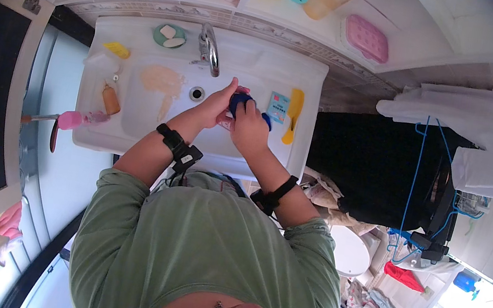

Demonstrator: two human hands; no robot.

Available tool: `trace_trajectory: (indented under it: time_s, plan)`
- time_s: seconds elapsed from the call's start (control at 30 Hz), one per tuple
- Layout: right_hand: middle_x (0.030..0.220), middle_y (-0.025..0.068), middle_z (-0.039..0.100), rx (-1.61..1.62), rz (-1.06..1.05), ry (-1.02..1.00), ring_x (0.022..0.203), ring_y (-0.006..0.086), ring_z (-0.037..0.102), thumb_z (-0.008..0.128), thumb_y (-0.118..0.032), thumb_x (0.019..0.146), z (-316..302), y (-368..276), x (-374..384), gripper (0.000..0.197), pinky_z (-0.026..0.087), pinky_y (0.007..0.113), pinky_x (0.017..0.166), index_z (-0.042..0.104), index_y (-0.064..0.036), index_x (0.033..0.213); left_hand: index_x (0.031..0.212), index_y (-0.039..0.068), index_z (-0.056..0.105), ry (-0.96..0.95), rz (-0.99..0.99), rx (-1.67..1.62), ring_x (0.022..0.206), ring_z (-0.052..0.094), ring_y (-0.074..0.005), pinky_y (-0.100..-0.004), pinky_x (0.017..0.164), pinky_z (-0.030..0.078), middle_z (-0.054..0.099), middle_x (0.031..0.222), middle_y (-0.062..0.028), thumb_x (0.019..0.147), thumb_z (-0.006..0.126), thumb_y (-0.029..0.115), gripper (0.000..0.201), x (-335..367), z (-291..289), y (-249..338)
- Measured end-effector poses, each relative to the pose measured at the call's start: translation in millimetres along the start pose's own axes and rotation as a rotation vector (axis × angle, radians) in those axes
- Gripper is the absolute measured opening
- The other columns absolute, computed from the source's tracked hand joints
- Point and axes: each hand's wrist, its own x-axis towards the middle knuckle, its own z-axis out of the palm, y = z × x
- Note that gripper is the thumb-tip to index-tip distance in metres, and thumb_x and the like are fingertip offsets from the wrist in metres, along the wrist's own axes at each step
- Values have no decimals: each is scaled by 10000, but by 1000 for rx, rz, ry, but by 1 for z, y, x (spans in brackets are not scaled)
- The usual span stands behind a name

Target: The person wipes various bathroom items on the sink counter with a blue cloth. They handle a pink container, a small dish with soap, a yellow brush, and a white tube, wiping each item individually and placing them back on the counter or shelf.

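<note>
Over the white washbasin [143,113], both my hands are together at a dark blue item [241,100]. It looks like bunched cloth, but its kind does not show clearly. My left hand [218,107] is closed round it from the left, with the thumb up along its far side. My right hand [249,130] presses curled fingers onto it from above and the right. Part of the blue item [266,120] sticks out beyond my right knuckles. My fingers hide most of the rest. Just beyond my hands is a chrome tap [209,51].
A peach-coloured patch [163,81] lies in the basin beside the drain [197,93]. On the right rim are a yellow comb [292,116] and a blue packet [278,106]. A soap dish [169,36], an orange bottle [111,99] and a pink-handled object [71,120] sit around the far and left rim.
</note>
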Motion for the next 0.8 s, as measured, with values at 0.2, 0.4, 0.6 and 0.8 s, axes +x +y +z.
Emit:
trace_trajectory:
  time_s: [0.2,0.4,0.6,0.8]
  plan:
    - [1062,147,607,408,-130,-197,883,367,672,684,-192,801,-13,24,-12,386,552,454,738,682,-77,1170,1369,200,593,-11,19,15,1033,639,-165,-385,841,553,651,1205,-28,983,390,727,684,12,-29,-7]
    - [983,143,591,150,-15,-93,865,349,662,689,-148,775,-22,2,3,282,557,458,705,677,-65,1045,1384,168,582,-31,85,-57,1032,651,-174,-353,889,544,663,1225,-55,982,422,711,695,-5,-1,0]
    - [1096,155,659,622,29,-156,936,319,677,711,-179,832,-24,37,-5,360,549,384,820,696,-63,1172,1319,97,593,-28,135,-97,1075,674,-213,-347,894,551,676,1221,-96,984,610,502,526,-6,-12,3]
    - [1070,109,720,1584,840,-24,944,231,689,696,-211,907,-36,78,7,358,543,332,866,660,-9,1200,1324,35,611,-105,317,-55,1144,657,-193,-343,996,493,683,1256,-107,1020,603,312,411,-7,-5,-2]
